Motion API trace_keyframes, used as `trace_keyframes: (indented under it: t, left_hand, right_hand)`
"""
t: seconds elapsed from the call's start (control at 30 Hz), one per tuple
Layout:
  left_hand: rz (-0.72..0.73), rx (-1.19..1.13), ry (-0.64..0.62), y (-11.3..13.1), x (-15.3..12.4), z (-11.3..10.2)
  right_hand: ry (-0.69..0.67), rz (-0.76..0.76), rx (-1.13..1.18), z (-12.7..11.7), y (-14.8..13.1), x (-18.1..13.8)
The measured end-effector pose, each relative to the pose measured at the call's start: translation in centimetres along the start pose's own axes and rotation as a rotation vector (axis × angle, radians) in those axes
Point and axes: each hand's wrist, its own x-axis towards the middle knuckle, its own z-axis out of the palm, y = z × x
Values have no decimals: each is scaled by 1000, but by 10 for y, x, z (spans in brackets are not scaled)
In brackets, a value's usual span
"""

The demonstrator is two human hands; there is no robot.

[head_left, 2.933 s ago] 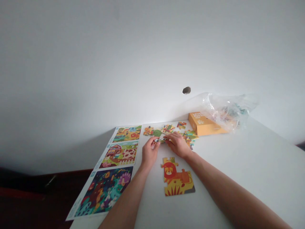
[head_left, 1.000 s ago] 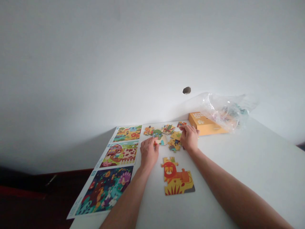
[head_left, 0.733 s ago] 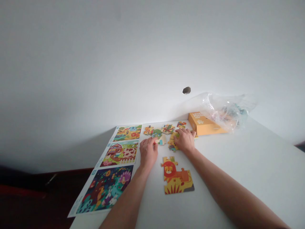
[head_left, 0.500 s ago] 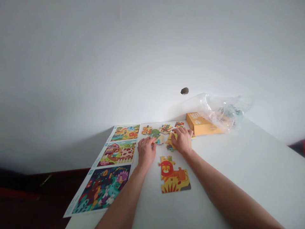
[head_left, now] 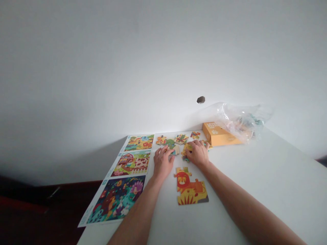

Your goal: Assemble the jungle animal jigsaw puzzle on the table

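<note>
My left hand (head_left: pixel 162 162) lies flat on the white table (head_left: pixel 255 183), fingers stretched out, fingertips touching a loose puzzle piece (head_left: pixel 173 150). To its right, my right hand (head_left: pixel 198 153) rests palm down over several yellow and green puzzle pieces (head_left: pixel 185 153), fingers spread across them. A joined section showing a lion (head_left: pixel 190 190) lies just in front of both hands. More loose pieces (head_left: pixel 180 138) are scattered beyond my fingers.
A sheet of three picture guides (head_left: pixel 127 170) lies along the table's left edge. At the back right sits an orange puzzle box (head_left: pixel 218 134), with a clear plastic bag (head_left: pixel 242 120) against it. A white wall rises close behind the table.
My hands first held a piece together. The right hand then reached back toward the box and drew pieces nearer. The left hand's fingers have flattened onto a piece.
</note>
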Motion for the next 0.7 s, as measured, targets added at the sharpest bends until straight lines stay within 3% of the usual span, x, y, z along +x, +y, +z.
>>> trace_keyframes:
  t: [0.4,0.7]
  left_hand:
    - [-27,-47,-4,0,4,1]
    - [-86,-38,70,-5,5,6]
  right_hand:
    - [-12,-35,61,4,3,4]
    - [-23,-77,100,4,4,6]
